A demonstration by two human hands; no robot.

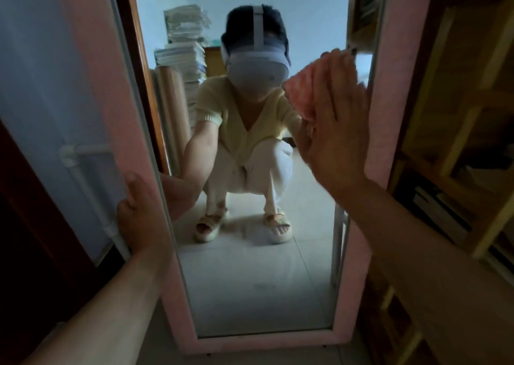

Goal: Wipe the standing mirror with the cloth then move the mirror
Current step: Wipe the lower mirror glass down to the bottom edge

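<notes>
Dim room, light-blue wall [36, 58] on the left with a white pipe [83, 170] running down it and a dark brown door edge [16, 183] at the far left. Wooden shelving [459, 147] on the right holds books lying flat in a lower compartment. Pale tiled floor [250, 360] shows at the bottom edge.

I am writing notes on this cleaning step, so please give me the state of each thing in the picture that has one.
standing mirror: upright on the floor, held steady at its left frame edge.
cloth: pressed flat against the glass near the right edge.
left hand: grips the pink frame.
right hand: fingers straight, presses the cloth on the glass.
shelf unit: stands right beside the mirror, books inside.
</notes>
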